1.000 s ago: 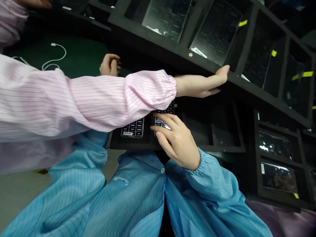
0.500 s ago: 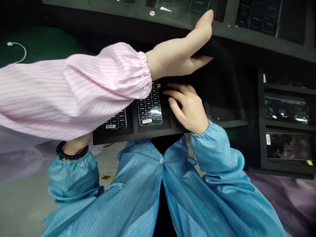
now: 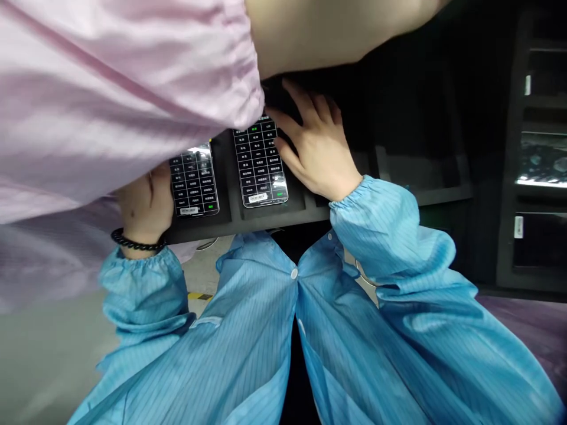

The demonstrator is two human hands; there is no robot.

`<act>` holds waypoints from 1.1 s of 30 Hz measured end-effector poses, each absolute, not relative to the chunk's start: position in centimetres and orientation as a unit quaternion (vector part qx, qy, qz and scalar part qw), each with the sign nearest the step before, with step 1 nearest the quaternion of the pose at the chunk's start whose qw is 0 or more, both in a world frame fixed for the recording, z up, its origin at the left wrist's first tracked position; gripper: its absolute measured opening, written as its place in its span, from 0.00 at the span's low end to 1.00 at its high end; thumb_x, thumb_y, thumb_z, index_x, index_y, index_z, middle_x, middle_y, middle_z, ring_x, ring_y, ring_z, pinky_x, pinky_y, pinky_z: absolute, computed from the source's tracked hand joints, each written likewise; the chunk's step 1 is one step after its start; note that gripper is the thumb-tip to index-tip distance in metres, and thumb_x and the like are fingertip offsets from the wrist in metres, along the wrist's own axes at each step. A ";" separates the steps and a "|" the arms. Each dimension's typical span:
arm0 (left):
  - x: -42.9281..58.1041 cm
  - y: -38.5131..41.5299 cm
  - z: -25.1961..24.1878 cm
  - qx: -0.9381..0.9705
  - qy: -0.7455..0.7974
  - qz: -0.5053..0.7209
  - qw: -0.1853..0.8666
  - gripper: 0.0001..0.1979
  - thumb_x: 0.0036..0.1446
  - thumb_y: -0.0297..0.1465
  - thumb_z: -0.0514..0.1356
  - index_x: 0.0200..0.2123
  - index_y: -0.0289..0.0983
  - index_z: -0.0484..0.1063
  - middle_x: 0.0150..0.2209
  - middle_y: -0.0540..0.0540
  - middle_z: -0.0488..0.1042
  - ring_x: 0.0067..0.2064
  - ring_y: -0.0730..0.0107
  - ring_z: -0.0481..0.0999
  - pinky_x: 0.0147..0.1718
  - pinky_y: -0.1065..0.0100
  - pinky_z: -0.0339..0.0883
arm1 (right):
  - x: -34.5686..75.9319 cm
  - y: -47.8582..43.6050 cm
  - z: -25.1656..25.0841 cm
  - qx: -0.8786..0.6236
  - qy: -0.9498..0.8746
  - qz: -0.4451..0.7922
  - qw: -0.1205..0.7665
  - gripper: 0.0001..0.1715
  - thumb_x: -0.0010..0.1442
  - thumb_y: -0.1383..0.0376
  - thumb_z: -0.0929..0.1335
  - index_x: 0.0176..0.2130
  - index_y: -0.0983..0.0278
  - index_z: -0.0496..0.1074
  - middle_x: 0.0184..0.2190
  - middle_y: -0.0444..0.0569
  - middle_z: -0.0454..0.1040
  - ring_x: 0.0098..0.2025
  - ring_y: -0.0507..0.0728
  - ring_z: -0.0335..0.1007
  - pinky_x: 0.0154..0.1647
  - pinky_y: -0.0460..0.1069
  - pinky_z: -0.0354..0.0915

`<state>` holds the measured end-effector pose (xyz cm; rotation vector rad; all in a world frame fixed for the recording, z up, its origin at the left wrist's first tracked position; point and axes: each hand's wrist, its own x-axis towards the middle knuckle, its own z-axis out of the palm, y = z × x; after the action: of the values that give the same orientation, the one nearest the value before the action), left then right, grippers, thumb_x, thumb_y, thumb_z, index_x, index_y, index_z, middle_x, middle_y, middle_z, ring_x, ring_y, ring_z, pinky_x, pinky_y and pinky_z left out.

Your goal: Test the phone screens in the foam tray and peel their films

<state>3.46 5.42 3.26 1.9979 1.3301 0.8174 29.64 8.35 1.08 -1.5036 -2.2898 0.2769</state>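
Two smartphones lie side by side in a black tray (image 3: 248,225), their screens lit with a grid of labels. My right hand (image 3: 316,141) is over the right smartphone (image 3: 261,162), fingers spread, a fingertip close to its right edge; whether it touches the glass I cannot tell. My left hand (image 3: 148,206), with a black beaded bracelet at the wrist, rests beside the left smartphone (image 3: 195,183). A co-worker's pink sleeve (image 3: 133,106) covers its fingers and the tops of both phones.
The co-worker's bare forearm (image 3: 336,35) stretches across above my right hand. To the right stands another black tray (image 3: 507,236) with a reflective phone (image 3: 543,156) in one slot. Yellow-black floor tape (image 3: 200,296) shows below the near edge.
The co-worker's arm has come closer and moved up in view, uncovering more of the left phone and my left hand. My right hand has moved toward the right phone, fingers spreading.
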 end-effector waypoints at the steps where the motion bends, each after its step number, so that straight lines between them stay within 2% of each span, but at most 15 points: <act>1: 2.0 4.7 2.5 0.744 0.530 0.315 0.258 0.21 0.70 0.45 0.48 0.62 0.71 0.65 0.66 0.59 0.66 0.71 0.45 0.56 0.71 0.40 0.46 | 29.7 8.3 1.1 -0.540 -0.812 0.095 0.199 0.25 0.71 0.57 0.61 0.64 0.53 0.68 0.74 0.46 0.57 0.72 0.67 0.55 0.74 0.67 0.50; 2: 0.9 4.5 1.8 0.738 0.558 0.316 0.212 0.22 0.69 0.46 0.47 0.63 0.73 0.63 0.67 0.62 0.65 0.72 0.42 0.53 0.72 0.38 0.36 | 29.8 8.3 1.1 -0.543 -0.810 0.093 0.203 0.26 0.71 0.56 0.61 0.65 0.53 0.67 0.74 0.47 0.57 0.72 0.67 0.55 0.74 0.67 0.51; 3: 0.3 4.6 1.2 0.734 0.581 0.307 0.171 0.23 0.69 0.47 0.46 0.64 0.70 0.63 0.68 0.63 0.63 0.73 0.40 0.51 0.73 0.37 0.28 | 29.9 8.3 1.1 -0.544 -0.809 0.094 0.205 0.26 0.71 0.56 0.60 0.65 0.54 0.66 0.73 0.48 0.58 0.71 0.68 0.55 0.73 0.68 0.52; 5: 0.0 5.6 0.5 0.738 0.607 0.268 0.119 0.29 0.69 0.51 0.44 0.67 0.54 0.66 0.72 0.54 0.57 0.75 0.40 0.47 0.72 0.36 0.20 | 30.2 8.2 1.1 -0.545 -0.807 0.100 0.205 0.27 0.71 0.55 0.59 0.65 0.55 0.66 0.73 0.49 0.57 0.71 0.69 0.56 0.72 0.69 0.53; 7: 0.4 6.6 0.3 0.748 0.615 0.230 0.101 0.37 0.69 0.56 0.40 0.66 0.42 0.67 0.75 0.46 0.51 0.77 0.42 0.41 0.72 0.35 0.19 | 30.3 8.2 1.0 -0.549 -0.804 0.109 0.199 0.27 0.70 0.55 0.60 0.65 0.55 0.65 0.73 0.50 0.57 0.71 0.69 0.56 0.71 0.69 0.54; 8: 0.6 7.0 0.3 0.753 0.614 0.215 0.104 0.40 0.68 0.58 0.37 0.66 0.40 0.67 0.75 0.43 0.48 0.77 0.43 0.39 0.72 0.35 0.19 | 30.4 8.2 0.9 -0.551 -0.803 0.110 0.198 0.27 0.70 0.55 0.60 0.65 0.55 0.66 0.73 0.51 0.57 0.71 0.69 0.56 0.71 0.69 0.54; 14: 0.7 7.5 0.3 0.766 0.615 0.142 0.122 0.49 0.61 0.66 0.32 0.64 0.39 0.69 0.76 0.42 0.44 0.77 0.41 0.33 0.68 0.32 0.13 | 30.3 8.2 0.7 -0.548 -0.804 0.089 0.214 0.25 0.70 0.57 0.59 0.63 0.52 0.67 0.72 0.49 0.59 0.69 0.68 0.58 0.70 0.69 0.56; 16: 0.5 7.0 0.6 0.760 0.622 0.146 0.123 0.50 0.61 0.66 0.32 0.66 0.39 0.65 0.76 0.42 0.43 0.77 0.41 0.32 0.68 0.31 0.14 | 30.4 8.2 0.8 -0.554 -0.801 0.087 0.211 0.24 0.71 0.57 0.59 0.63 0.53 0.67 0.72 0.49 0.59 0.68 0.67 0.58 0.70 0.68 0.56; 19: 0.4 5.4 1.3 0.743 0.628 0.205 0.104 0.47 0.64 0.63 0.33 0.70 0.38 0.60 0.76 0.39 0.44 0.78 0.45 0.35 0.71 0.35 0.23 | 30.7 7.9 1.1 -0.552 -0.799 0.087 0.223 0.25 0.71 0.58 0.59 0.64 0.56 0.67 0.71 0.52 0.60 0.68 0.68 0.59 0.68 0.68 0.58; 24: 0.3 0.8 1.5 0.719 0.624 0.303 0.044 0.38 0.70 0.55 0.37 0.64 0.37 0.69 0.72 0.38 0.57 0.76 0.48 0.48 0.73 0.40 0.35 | 31.7 5.8 2.0 -0.517 -0.809 0.081 0.267 0.24 0.73 0.57 0.58 0.61 0.60 0.70 0.65 0.55 0.70 0.64 0.66 0.66 0.64 0.65 0.64; 28: -0.3 -2.7 -0.1 0.684 0.635 0.359 -0.016 0.29 0.73 0.47 0.41 0.58 0.42 0.75 0.68 0.44 0.66 0.73 0.51 0.56 0.73 0.40 0.44 | 31.9 3.0 2.8 -0.477 -0.826 0.076 0.291 0.18 0.73 0.63 0.60 0.52 0.64 0.76 0.60 0.57 0.75 0.60 0.63 0.71 0.66 0.62 0.64; 31: -1.0 -4.6 -1.4 0.678 0.641 0.357 -0.038 0.27 0.73 0.43 0.42 0.54 0.44 0.79 0.66 0.46 0.68 0.72 0.51 0.58 0.73 0.38 0.42 | 31.3 1.5 2.8 -0.453 -0.837 0.090 0.294 0.15 0.71 0.67 0.63 0.47 0.65 0.78 0.58 0.58 0.76 0.58 0.63 0.72 0.66 0.64 0.64; 33: -1.3 -5.3 -1.9 0.682 0.645 0.342 -0.038 0.28 0.72 0.44 0.41 0.52 0.45 0.80 0.66 0.46 0.69 0.72 0.50 0.58 0.74 0.37 0.37 | 30.7 1.1 2.5 -0.430 -0.852 0.094 0.285 0.15 0.70 0.66 0.63 0.48 0.65 0.78 0.59 0.59 0.75 0.58 0.64 0.72 0.66 0.65 0.62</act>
<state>-1.34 -5.31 -1.86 2.1970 2.0772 1.1002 30.67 1.14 2.47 -1.1490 -2.2779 0.2524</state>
